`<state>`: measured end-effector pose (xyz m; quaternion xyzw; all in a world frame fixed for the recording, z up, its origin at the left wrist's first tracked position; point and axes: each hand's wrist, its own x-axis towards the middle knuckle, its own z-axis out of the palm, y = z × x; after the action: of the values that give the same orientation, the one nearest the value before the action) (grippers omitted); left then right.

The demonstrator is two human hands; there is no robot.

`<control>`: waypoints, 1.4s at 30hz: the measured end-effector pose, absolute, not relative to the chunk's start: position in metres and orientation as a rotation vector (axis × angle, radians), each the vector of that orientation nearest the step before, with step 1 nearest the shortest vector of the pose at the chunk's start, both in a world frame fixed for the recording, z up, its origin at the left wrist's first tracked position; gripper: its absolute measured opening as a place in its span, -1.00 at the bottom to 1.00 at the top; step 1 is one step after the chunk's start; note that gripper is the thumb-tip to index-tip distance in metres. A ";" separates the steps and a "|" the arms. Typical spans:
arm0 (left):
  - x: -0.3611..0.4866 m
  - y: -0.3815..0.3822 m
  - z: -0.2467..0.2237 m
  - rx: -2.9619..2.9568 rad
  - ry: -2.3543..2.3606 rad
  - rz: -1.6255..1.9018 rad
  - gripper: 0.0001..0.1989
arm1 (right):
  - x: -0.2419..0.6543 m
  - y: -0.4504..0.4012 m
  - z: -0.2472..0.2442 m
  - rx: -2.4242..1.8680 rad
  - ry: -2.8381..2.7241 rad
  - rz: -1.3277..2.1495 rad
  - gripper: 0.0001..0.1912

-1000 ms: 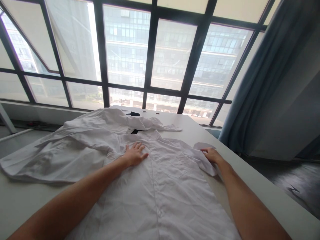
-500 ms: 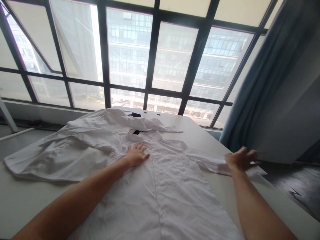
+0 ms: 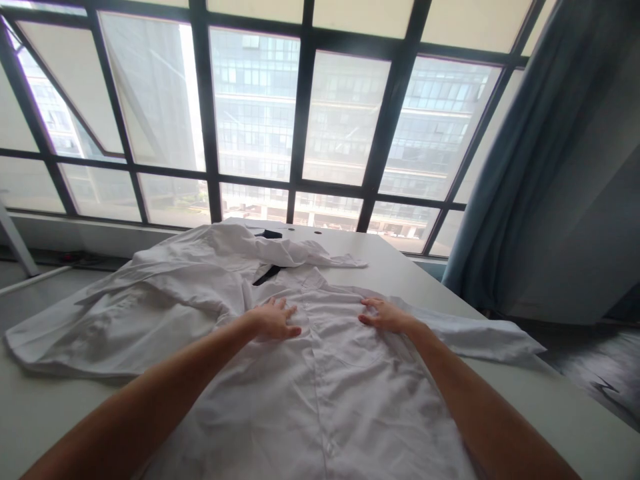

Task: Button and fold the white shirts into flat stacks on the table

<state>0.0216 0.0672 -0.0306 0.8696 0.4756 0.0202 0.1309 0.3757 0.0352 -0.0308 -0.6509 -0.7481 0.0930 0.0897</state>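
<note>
A white button-up shirt lies front side up on the white table, its collar pointing away from me. My left hand rests on the chest left of the button line, fingers spread. On the chest to the right of the buttons, my right hand touches the cloth with its fingers apart. One sleeve stretches out to the right, near the table edge. Another white garment lies rumpled at the left, partly against the shirt.
At the table's far end is a small dark object beside round holes in the top. Behind stand large dark-framed windows. A blue-grey curtain hangs at the right, beyond the table edge.
My right hand has moved left from the sleeve onto the shirt's chest. The right side of the shirt is more wrinkled. My left hand stays in nearly the same place.
</note>
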 end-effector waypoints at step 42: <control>0.015 0.134 -0.028 2.803 1.266 0.958 -0.84 | 0.233 0.087 -0.025 -1.766 -2.212 -0.256 -0.67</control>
<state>0.0152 0.1339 -0.0276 0.8694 0.3927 0.2972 -0.0401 0.2327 0.0869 -0.0251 -0.6145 -0.7696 -0.0889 0.1491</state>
